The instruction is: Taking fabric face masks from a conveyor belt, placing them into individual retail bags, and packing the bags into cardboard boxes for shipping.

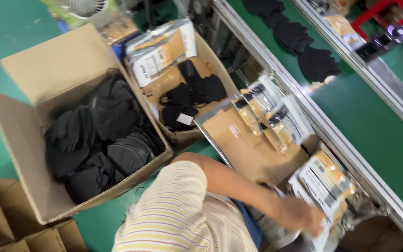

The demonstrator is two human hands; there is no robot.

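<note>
While the right hand [299,215] grips a printed packet [320,228] at the worktop's [253,154] near end, it should lift squarely, sparing the neighbouring packet stack [325,179]; the left hand is out of view.

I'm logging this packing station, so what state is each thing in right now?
Large cardboard box: flaps open, filled with black masks.
Smaller cardboard box: open, holding black masks and printed pouches.
Conveyor belt: carrying piles of black masks.
Right hand: gripping a stack of printed pouches.
Left hand: out of view.
</note>
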